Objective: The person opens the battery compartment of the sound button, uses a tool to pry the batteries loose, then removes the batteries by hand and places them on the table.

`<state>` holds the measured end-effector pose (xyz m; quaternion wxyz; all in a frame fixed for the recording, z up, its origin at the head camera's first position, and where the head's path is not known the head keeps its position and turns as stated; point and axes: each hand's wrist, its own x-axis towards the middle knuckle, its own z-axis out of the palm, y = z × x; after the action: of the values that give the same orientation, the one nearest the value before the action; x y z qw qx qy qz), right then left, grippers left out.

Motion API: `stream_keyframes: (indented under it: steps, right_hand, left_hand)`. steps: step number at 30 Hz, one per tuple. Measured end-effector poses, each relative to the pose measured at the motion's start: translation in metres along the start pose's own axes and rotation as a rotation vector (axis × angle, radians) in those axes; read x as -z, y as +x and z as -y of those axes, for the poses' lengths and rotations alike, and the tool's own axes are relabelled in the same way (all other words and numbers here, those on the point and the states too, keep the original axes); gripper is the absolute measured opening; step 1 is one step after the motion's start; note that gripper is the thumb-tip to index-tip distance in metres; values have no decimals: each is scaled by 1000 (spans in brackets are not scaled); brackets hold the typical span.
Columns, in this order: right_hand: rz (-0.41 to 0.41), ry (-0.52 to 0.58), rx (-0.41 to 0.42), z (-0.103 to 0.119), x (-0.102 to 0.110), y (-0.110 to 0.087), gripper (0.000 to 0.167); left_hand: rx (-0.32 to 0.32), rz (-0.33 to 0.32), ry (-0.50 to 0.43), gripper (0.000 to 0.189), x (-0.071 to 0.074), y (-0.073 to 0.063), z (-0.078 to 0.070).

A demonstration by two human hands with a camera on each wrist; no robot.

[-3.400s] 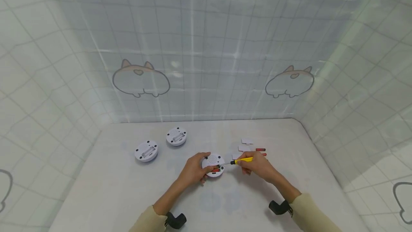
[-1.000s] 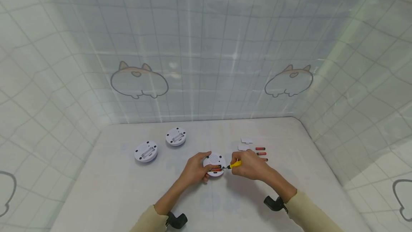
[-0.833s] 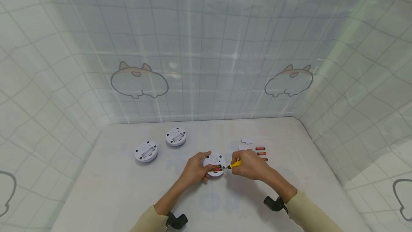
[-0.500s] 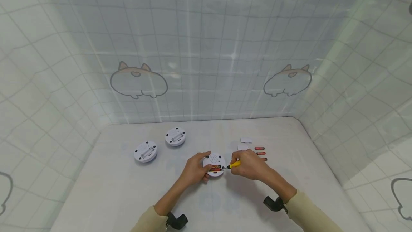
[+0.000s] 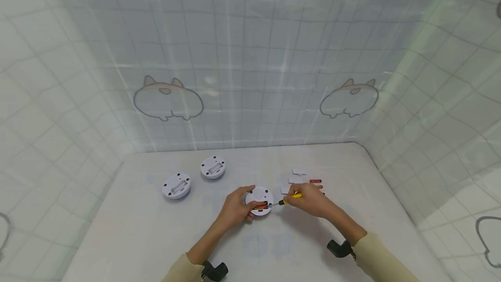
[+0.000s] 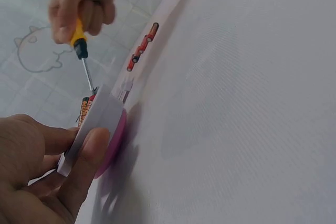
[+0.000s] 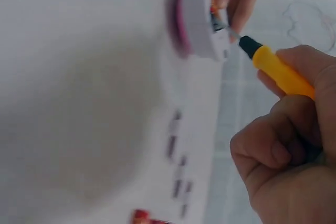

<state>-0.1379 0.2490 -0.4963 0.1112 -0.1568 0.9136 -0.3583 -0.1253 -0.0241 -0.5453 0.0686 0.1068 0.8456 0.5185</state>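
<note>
My left hand [image 5: 236,206] grips the rim of a round white device [image 5: 259,194], speaker holes and battery bay facing up, thumb over the bay. Two red-and-black batteries [image 5: 260,205] lie side by side in it. The left wrist view shows the device's pink lower side [image 6: 116,142] against the white tabletop. My right hand [image 5: 311,199] holds a yellow-handled screwdriver [image 7: 286,74] with a dark collar, fingers curled round the handle. Its metal shaft [image 6: 87,72] slants down to the bay, the tip right at the batteries' right-hand ends.
Two similar white devices, one at left [image 5: 177,186] and one farther back [image 5: 213,167], have bare battery bays. Several loose red batteries [image 6: 142,48] lie right of my right hand. Small white covers [image 5: 299,171] lie behind it. Printed curtain walls [image 5: 258,77] surround the table.
Over the last half second my right hand has shifted slightly right, with more of the screwdriver now showing. Its tip stays by the batteries. Earlier it was at the upper battery's end. My left hand keeps its grip.
</note>
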Motion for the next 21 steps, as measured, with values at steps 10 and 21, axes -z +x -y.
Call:
stream_keyframes:
  steps: [10,21]
  right_hand:
    - [32,227,-101,-26,-10,-6,33]
    - [99,427,-80,-32,-13,-9,40]
  left_hand:
    - [17,-14,-2,57,0,1,0]
    - [20,-4,0,55,2,-2,-1]
